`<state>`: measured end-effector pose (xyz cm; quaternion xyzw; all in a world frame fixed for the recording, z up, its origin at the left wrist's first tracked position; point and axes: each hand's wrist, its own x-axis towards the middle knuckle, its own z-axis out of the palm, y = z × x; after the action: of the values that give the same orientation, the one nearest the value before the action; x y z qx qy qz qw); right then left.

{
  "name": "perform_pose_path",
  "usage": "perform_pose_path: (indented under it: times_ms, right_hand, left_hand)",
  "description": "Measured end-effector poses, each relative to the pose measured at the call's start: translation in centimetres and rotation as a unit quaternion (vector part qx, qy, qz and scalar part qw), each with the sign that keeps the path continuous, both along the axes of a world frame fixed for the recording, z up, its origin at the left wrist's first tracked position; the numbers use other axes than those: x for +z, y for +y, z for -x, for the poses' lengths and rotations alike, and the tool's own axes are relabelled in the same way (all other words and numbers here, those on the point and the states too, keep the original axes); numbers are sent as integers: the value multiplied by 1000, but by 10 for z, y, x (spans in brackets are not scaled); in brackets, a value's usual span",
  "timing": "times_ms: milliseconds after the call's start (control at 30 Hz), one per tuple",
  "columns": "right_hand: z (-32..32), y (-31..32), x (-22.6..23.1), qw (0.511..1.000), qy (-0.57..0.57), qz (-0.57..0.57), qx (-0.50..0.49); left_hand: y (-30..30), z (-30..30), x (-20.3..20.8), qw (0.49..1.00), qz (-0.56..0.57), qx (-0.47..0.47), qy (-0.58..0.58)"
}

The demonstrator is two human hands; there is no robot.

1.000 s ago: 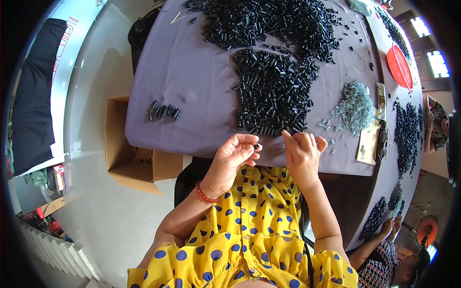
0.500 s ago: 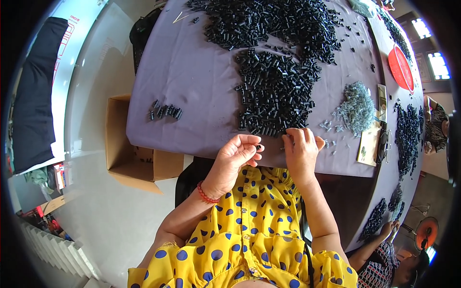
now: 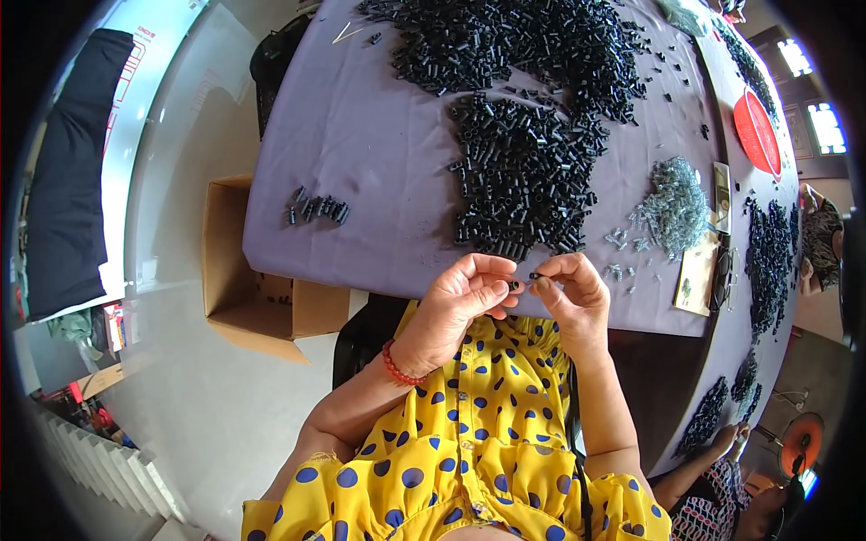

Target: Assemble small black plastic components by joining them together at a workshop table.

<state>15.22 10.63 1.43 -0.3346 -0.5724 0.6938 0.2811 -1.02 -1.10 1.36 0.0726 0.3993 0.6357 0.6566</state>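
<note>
Close to the table's near edge, my left hand [image 3: 462, 298] pinches a small black tube [image 3: 514, 286] between thumb and fingers. My right hand [image 3: 577, 302] grips another small black piece [image 3: 535, 276], mostly covered by its fingertips. The two pieces are held nearly end to end; whether they touch I cannot tell. Just beyond my hands spreads a dense heap of black tubes [image 3: 523, 180]. A heap of small clear plastic pieces [image 3: 674, 209] lies to the right, with several strays beside it.
A small cluster of black pieces [image 3: 317, 209] sits on the cloth-covered table [image 3: 388, 162] at left. An open cardboard box [image 3: 230, 307] stands on the floor below. Right of the clear heap are a yellowish card [image 3: 696, 278] and a red basket [image 3: 756, 133]. Another person's hands [image 3: 732, 440] are at lower right.
My right hand has come from the heap's near edge toward my left hand, now with a small black piece at its fingertips. My left hand still holds its tube, slightly farther right.
</note>
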Motion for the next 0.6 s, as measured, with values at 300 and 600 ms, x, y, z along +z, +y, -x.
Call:
perform_pose_path:
  times_ms: [300, 600]
  right_hand:
    - [-1, -1, 7, 992, 61, 104, 25]
    - [0, -3, 7, 995, 43, 88, 7]
  left_hand:
    - [-3, 0, 0, 1000, -2, 9, -1]
    - [-3, -4, 5, 999, -15, 32, 35]
